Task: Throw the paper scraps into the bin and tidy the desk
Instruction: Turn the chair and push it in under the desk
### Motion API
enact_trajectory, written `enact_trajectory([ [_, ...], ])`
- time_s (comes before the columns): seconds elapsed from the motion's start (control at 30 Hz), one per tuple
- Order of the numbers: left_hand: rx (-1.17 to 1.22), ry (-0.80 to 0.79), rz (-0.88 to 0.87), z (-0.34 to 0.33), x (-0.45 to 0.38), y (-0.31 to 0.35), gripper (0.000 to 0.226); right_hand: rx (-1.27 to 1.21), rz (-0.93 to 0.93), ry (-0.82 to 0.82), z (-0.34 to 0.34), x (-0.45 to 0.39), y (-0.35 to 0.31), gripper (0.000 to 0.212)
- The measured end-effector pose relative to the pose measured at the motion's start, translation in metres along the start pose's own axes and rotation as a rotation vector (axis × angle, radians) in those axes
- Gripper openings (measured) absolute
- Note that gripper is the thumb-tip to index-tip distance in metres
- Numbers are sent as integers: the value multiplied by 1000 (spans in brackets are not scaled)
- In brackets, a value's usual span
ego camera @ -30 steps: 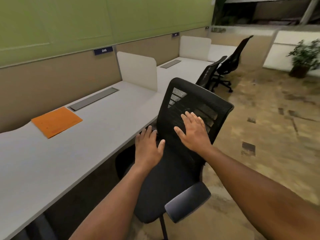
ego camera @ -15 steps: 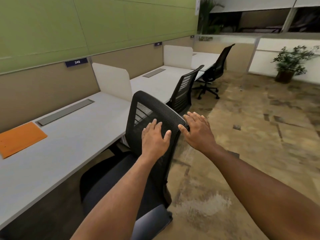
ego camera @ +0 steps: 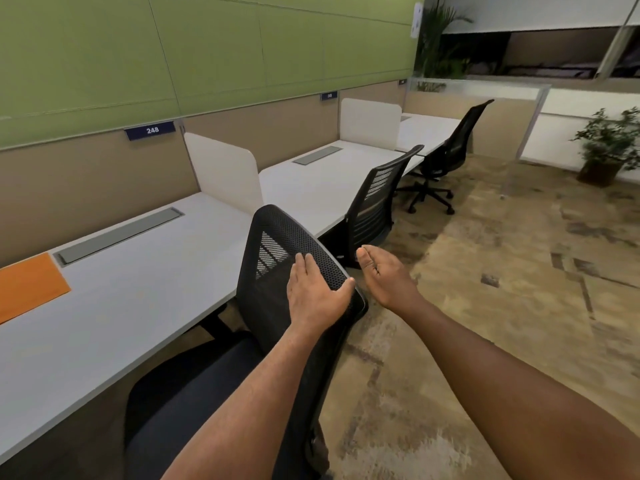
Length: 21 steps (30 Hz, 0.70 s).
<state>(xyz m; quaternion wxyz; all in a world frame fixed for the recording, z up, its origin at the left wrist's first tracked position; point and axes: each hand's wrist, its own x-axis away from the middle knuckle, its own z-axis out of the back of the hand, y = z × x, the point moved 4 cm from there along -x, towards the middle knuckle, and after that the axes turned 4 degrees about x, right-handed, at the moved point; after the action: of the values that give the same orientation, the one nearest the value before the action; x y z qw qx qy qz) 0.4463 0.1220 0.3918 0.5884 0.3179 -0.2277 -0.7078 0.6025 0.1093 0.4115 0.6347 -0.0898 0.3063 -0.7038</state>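
A black mesh office chair (ego camera: 277, 258) stands at the long white desk (ego camera: 145, 306), its seat partly under the desk edge. My left hand (ego camera: 315, 292) lies flat on the top right of the chair's backrest, thumb hooked over its edge. My right hand (ego camera: 384, 275) hovers just right of the backrest, fingers together and slightly curled, apart from the chair and holding nothing. An orange folder (ego camera: 27, 285) lies flat on the desk at the far left. No paper scraps and no bin are in view.
White divider panels (ego camera: 225, 171) split the desk into bays. Two more black chairs (ego camera: 377, 202) stand further along the desk. A grey cable tray lid (ego camera: 117, 233) is set in the desktop. A potted plant (ego camera: 606, 150) stands at the far right on the carpet.
The chair has turned and moved in toward the desk. My right hand has come off the backrest and now hangs beside it. My left hand has stayed on the backrest's top.
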Motion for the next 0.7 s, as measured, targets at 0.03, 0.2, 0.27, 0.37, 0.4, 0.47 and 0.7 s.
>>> enact_trajectory([
  [0.03, 11, -21, 42, -6, -5, 0, 106, -12, -6, -28, -2, -7, 3, 64],
  [0.2, 65, -46, 241, -34, -26, 10, 101, -69, -18, -153, -13, -52, 19, 61],
  [0.27, 68, -35, 290, -38, -24, 14, 100, -90, -2, -213, -19, -64, 17, 58],
  [0.37, 104, -35, 345, -41, -21, 15, 100, -100, 66, -323, -27, -77, 14, 54],
  [0.4, 116, -27, 356, -41, -19, 15, 100, -105, 89, -350, -30, -80, 13, 53],
  [0.47, 139, 9, 361, -39, -15, 15, 101, -107, 144, -398, -34, -82, 10, 53],
  [0.7, 160, 106, 376, -39, 29, 22, 100, -65, 330, -529, -42, -62, 18, 56],
])
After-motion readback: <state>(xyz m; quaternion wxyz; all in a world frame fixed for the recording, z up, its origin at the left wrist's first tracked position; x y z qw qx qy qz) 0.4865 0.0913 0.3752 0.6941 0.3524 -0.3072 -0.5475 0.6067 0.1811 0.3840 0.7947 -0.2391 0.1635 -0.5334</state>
